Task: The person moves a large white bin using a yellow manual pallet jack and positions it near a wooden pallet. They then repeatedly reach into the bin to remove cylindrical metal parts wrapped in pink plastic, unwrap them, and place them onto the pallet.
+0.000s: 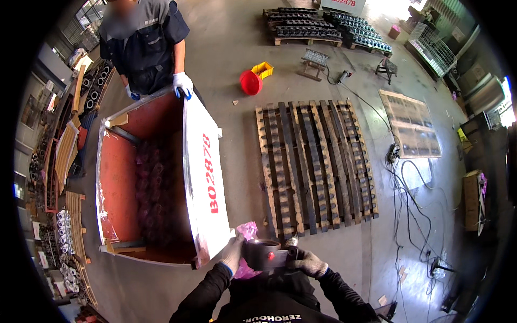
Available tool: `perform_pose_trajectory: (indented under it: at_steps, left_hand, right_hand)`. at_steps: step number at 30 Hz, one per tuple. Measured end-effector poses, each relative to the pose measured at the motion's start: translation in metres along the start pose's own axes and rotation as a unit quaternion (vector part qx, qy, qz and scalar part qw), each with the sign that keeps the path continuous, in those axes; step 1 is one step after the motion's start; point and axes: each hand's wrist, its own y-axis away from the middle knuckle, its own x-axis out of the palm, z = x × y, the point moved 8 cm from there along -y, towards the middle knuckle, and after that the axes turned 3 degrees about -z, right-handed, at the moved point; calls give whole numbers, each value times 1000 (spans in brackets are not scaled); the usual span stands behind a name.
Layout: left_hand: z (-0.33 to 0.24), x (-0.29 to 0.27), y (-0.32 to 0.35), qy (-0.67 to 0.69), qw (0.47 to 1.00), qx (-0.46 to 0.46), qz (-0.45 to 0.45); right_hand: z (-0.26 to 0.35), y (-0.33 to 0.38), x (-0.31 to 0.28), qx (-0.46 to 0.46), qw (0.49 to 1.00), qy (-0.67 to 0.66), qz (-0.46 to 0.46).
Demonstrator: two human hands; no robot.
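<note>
— What are the two hands doing?

— Both wear grey knit gloves. The left hand [232, 253] and the right hand [309, 264] are closed on a short, dark, round metal part [264, 255], one on each end.

— Where is that part?

— Right between the two hands, close to the person's chest. Its long way runs from hand to hand. The open end with a ring looks up. It looks smooth and heavy, with a small red mark on the side.

— What is near it?

— A crinkly pink plastic bag [246, 232] touches the left hand. Just past that is a big wooden box with red inside walls [116, 177], and its white side panel [207, 177] is the closest part. More pink-wrapped things lie deep in the box.

— And further?

— A dark slatted wooden pallet [315, 164] lies beyond the right hand. At the far end of the box, another person's white-gloved hand [183, 83] holds the panel's top.
</note>
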Motion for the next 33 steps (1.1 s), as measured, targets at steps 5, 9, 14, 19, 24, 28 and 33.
perform_pose_trajectory:
  at_steps: [5,9,14,19,24,28,33]
  left_hand:
    - [22,-14,-40,44,998,19,33]
    - [-5,3,-18,111,991,-3,75]
    - [45,-3,-35,263,961,-50,64]
    - [20,29,-19,314,937,-79,131]
    - [-55,38,41,182,977,-85,65]
    - [-13,38,-25,128,985,-98,64]
    - [-23,-4,-31,89,978,9,-186]
  right_hand:
    - [31,8,34,-56,982,178,4]
    - [22,0,39,-32,997,69,-6]
    - [9,-15,23,-134,954,252,-89]
    - [47,0,46,-82,960,226,-145]
    - [80,40,85,-165,903,369,-145]
    - [81,54,84,-132,887,411,-165]
    - [67,63,65,-177,905,341,-181]
